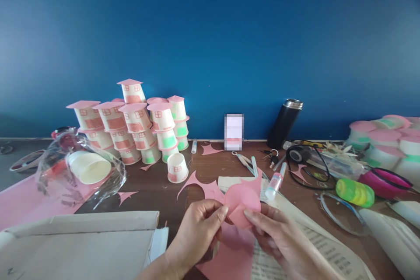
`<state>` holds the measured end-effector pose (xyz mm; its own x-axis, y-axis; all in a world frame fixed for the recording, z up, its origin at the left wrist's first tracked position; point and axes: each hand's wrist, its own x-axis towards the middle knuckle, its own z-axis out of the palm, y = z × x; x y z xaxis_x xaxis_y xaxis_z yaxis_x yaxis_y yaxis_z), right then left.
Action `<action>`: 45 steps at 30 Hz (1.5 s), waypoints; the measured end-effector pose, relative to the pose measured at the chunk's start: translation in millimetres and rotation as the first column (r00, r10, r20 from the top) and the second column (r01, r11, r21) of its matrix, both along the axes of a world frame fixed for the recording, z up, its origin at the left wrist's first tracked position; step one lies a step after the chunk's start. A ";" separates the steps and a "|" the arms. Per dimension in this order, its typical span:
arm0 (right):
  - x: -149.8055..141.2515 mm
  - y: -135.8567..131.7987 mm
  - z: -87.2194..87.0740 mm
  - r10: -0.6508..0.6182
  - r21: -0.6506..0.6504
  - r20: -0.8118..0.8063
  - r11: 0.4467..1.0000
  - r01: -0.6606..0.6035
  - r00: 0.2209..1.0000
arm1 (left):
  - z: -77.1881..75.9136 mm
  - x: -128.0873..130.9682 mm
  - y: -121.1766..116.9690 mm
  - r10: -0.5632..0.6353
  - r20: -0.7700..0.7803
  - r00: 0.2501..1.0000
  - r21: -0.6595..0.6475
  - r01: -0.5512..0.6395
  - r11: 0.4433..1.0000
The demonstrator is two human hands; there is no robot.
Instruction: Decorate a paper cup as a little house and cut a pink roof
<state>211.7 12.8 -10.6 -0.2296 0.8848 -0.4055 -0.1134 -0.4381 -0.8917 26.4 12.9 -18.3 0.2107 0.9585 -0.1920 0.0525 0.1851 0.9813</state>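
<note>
A pink paper circle (241,197) is pinched between both my hands, with a folded flap at its lower edge. My left hand (205,223) grips its left side, thumb and fingers closed. My right hand (274,227) holds its right side, the thumb pressing on the paper. Under my hands lie a pink sheet (229,256) and a printed page (315,245). Beyond them rest pink cut-out scraps (205,186) and a glue stick (275,181). A single white paper cup (177,167) with a drawn window stands upright to the left.
Stacked paper cups (134,118) with pink tops rise at the back left. A plastic bag of cups (88,168) and a cardboard box (78,245) lie nearer. A black flask (285,122), compass (244,160), keys (271,157) and green bottle (354,192) are at the right.
</note>
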 end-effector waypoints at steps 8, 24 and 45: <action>2.9 0.8 -4.3 -0.060 -0.140 -0.105 0.989 0.045 0.993 | 5.8 -1.8 -1.2 -0.019 0.002 1.000 -0.015 0.019 1.000; -3.7 2.6 -0.1 -0.052 -0.068 0.042 0.996 0.055 0.998 | 4.2 -1.7 -1.3 -0.037 0.020 0.999 -0.042 0.038 0.998; -5.4 -0.4 1.0 -0.049 -0.022 0.056 0.998 0.050 0.997 | 7.8 -0.9 -1.7 -0.024 -0.021 0.999 -0.049 0.023 0.999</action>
<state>206.3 12.4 -9.6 -0.1623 0.8845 -0.4373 -0.0860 -0.4542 -0.8867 25.4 11.2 -10.5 0.2283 0.9428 -0.2429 0.0785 0.2309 0.9698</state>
